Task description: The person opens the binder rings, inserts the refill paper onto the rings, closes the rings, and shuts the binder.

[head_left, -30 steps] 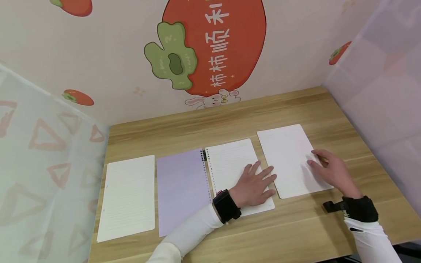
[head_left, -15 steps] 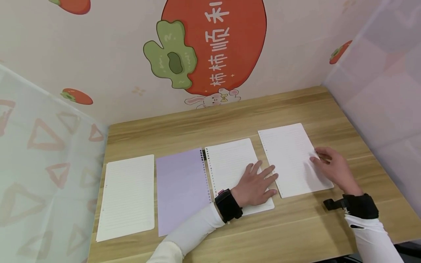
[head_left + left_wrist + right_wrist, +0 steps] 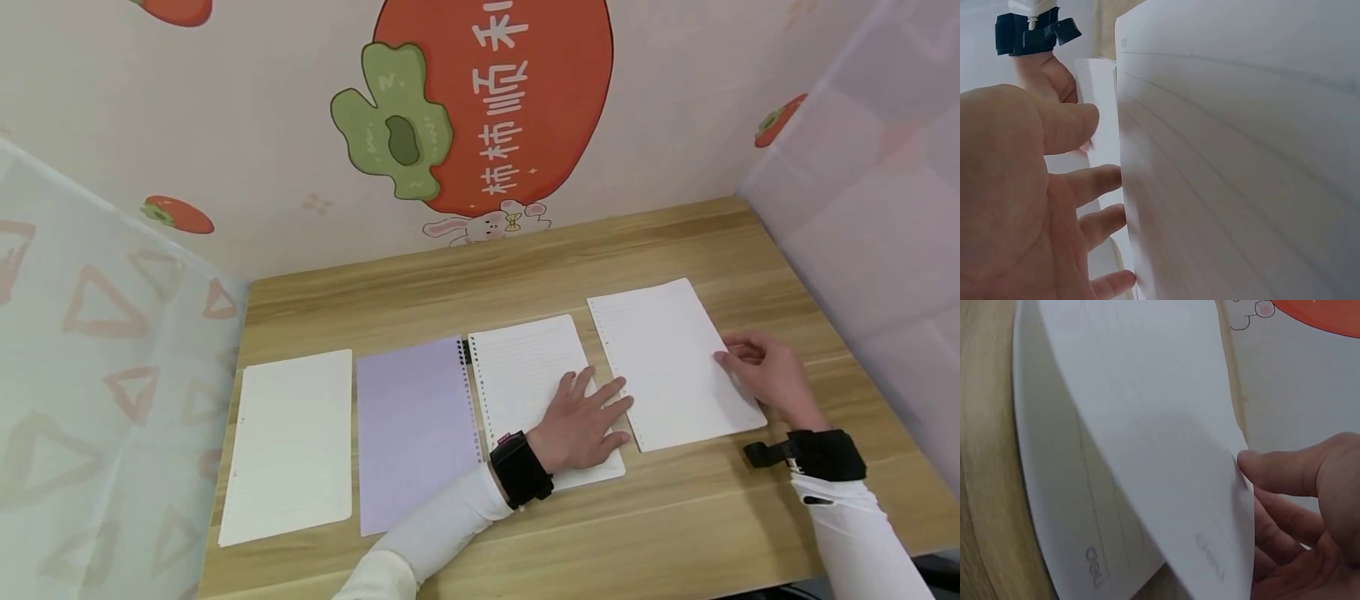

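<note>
In the head view, my left hand [image 3: 577, 423] rests with spread fingers on a lined page [image 3: 525, 367], which has a row of holes along its left edge. The fingertips reach past its right edge to the left border of white loose-leaf paper [image 3: 652, 362] on the right. My right hand [image 3: 772, 375] pinches that paper's right edge. In the right wrist view, the thumb lies over a raised sheet [image 3: 1154, 425] and the other fingers are behind it. Below it shows another lined sheet [image 3: 1054, 462] with a printed "deli" mark. The fingers' undersides are partly hidden.
A purple sheet or cover [image 3: 412, 433] lies left of the lined page, with black binding [image 3: 467, 353] between them. Farther left is cream lined paper [image 3: 292, 450]. The wooden table [image 3: 480, 279] meets a printed wall [image 3: 255, 125] behind and side panels.
My right hand has shifted slightly to the right and away from me, its fingers holding the paper's edge. The left hand has stayed almost in place.
</note>
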Motion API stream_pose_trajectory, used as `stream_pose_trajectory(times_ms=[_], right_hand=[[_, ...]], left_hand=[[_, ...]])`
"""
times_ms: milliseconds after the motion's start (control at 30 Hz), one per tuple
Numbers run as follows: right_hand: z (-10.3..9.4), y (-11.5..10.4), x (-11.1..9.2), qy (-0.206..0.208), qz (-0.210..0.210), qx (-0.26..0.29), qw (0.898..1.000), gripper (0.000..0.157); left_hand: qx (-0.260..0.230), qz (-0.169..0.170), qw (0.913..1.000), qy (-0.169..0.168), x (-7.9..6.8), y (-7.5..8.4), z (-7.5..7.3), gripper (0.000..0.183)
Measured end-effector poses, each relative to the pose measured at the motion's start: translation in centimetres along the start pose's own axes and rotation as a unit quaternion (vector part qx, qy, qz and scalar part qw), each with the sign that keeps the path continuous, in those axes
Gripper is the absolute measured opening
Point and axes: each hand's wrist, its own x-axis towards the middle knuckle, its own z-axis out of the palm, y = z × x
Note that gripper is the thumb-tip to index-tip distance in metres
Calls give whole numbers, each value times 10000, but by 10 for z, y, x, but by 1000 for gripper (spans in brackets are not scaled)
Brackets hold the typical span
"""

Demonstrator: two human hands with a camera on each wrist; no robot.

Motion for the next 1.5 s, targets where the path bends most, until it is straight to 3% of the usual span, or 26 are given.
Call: stream_pose_trajectory(times_ms=[167,367,500,567,633,733,800,867,900,1033,1100,1133,1167,1233,1333,1500], right_hand=[[-6,7,3,-1076,351,418,9927,70],[-10,12,8,-1912,799,1626,9647,76],[-11,16,9,-2046,1045,2428,9425,50],[-10,18,8,-2044,1126,2925,9273,30],[-9,19,7,-2043,1084,3335,9139,20],[-6,17,4,-2049,1040,3811,8955,24],[-4,14,1,-2055,1013,3934,8904,24],[-1,9,-2,-2069,1036,3991,8872,23],[0,6,-3,-2096,1045,4016,8854,22],[9,-8,-9,-2353,975,4257,8683,24],[16,-17,-11,-2543,845,4409,8566,23],[19,-21,-11,-2627,776,4473,8514,23],[23,-25,-12,-2716,698,4526,8465,22],[29,-31,-14,-2815,616,4512,8446,19],[39,-40,-16,-2930,638,4319,8506,28],[47,-53,-20,-3093,642,3618,8771,77]], left_hand=[[-72,19,10000,17,-2,-1,3,57],[-298,103,9993,186,-2,-5,5,57],[-1071,92,9933,419,-1,-10,5,57],[-1651,50,9844,603,0,-13,5,57],[-2271,-28,9706,792,0,-15,5,58],[-3368,-208,9359,1010,0,-19,5,60],[-4241,-365,8987,1056,-1,-22,4,61],[-5161,-594,8481,1039,-2,-25,2,62],[-5610,-703,8185,1022,-2,-27,1,63],[-7123,-1192,6850,957,-4,-36,-4,65],[-7555,-1390,6332,948,-6,-41,-6,65],[-7695,-1473,6142,946,-7,-44,-7,64],[-7750,-1546,6055,940,-8,-47,-7,63],[-7773,-1663,5992,957,-11,-53,-7,59],[-7727,-1771,6021,958,-16,-61,-4,54],[-7598,-1852,6164,924,-29,-72,-2,47]])
